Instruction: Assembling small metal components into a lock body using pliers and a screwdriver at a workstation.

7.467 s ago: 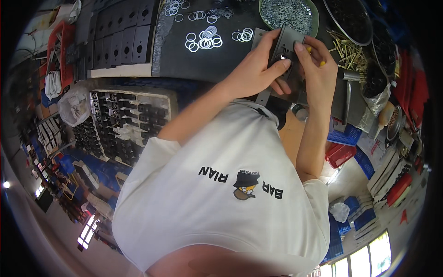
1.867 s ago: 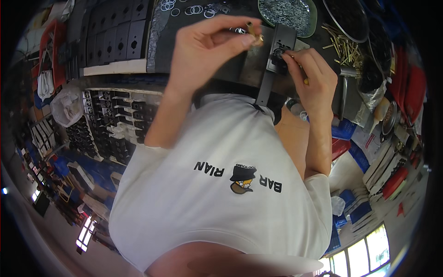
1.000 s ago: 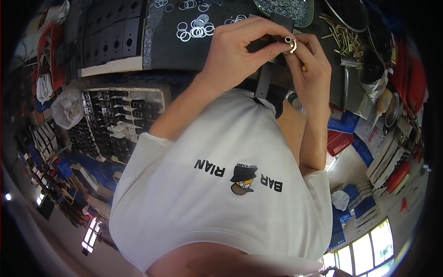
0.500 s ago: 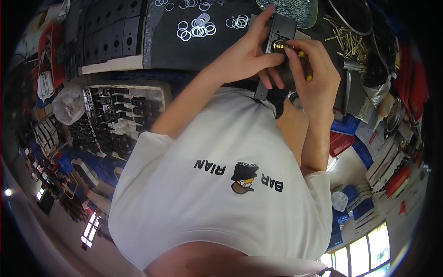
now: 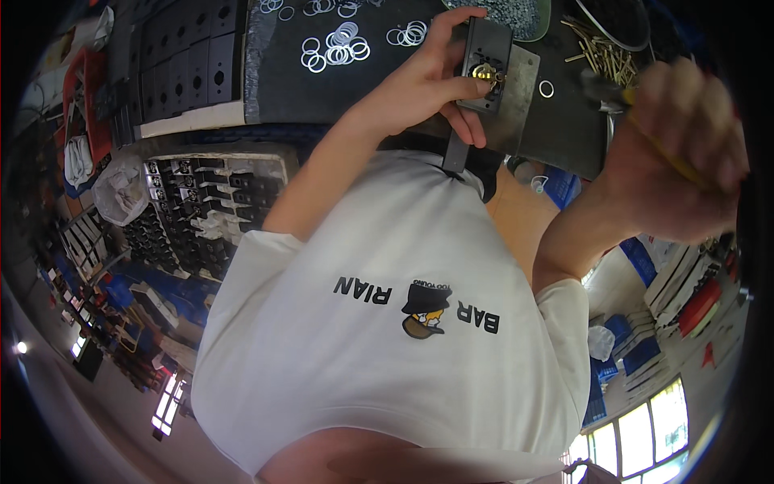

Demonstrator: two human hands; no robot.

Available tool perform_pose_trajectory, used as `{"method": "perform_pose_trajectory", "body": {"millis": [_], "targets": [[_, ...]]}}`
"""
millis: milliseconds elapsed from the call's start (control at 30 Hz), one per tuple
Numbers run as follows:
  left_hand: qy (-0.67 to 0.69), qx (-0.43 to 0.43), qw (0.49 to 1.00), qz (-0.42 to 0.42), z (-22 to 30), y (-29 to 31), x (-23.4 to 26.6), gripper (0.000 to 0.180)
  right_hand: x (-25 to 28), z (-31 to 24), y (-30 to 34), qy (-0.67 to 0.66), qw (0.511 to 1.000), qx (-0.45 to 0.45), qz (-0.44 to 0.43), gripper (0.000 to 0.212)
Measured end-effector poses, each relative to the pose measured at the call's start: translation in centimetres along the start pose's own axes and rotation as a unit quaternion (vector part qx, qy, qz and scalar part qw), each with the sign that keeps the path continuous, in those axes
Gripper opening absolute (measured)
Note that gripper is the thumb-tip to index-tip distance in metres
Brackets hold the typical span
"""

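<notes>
My left hand (image 5: 442,90) grips a dark rectangular metal plate (image 5: 490,42) at the bench edge. Its thumb presses beside a round brass-coloured fitting (image 5: 484,73) set in the plate, and its other fingers wrap the left side and underside. To the right, well apart from the plate, my right hand (image 5: 677,149) is closed around a yellow-handled tool (image 5: 628,96). Motion smears the hand and the tool's greyish head, so its exact kind is unclear. A grey metal slab (image 5: 520,93) lies under the plate. One loose pale ring (image 5: 547,89) rests right of the slab.
Several thin rings (image 5: 343,48) lie on the dark bench mat at left. A green tray (image 5: 528,18) of small metal parts stands behind the plate, with brass pins (image 5: 601,52) piled farther right. Dark plates with holes (image 5: 189,68) fill the left bench; a parts rack (image 5: 218,194) sits below.
My right hand has left the brass fitting and swung far right with the yellow-handled tool. My left hand still holds the plate, now turned with more of its face and the slab exposed.
</notes>
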State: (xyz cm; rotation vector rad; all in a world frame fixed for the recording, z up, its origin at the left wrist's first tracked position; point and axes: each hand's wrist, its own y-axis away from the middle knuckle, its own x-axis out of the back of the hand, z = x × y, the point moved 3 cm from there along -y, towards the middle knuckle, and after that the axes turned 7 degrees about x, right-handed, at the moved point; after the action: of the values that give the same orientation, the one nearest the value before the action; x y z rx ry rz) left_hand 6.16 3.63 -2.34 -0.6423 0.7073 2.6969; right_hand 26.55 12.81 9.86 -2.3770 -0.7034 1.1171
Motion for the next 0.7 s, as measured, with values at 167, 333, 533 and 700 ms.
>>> {"method": "perform_pose_trajectory", "body": {"millis": [167,333,533,700], "targets": [[0.017,-0.002,1.000,-0.018,-0.5,0.0,0.8,0.085,-0.3,8.4,2.6,0.109,0.965,-0.111,0.212,0.038],[0.026,0.010,0.999,-0.032,-0.3,0.0,0.2,0.087,-2.6,4.3,-0.3,-0.066,0.994,-0.063,-0.055,0.054],[0.025,0.001,1.000,-0.009,-0.4,0.0,0.5,0.087,-0.6,9.5,1.8,0.148,0.967,-0.206,0.004,0.052],[0.003,-0.016,1.000,-0.010,0.0,-0.1,-0.1,0.086,-0.2,6.9,1.1,-0.013,0.989,-0.142,-0.033,0.044]]}}
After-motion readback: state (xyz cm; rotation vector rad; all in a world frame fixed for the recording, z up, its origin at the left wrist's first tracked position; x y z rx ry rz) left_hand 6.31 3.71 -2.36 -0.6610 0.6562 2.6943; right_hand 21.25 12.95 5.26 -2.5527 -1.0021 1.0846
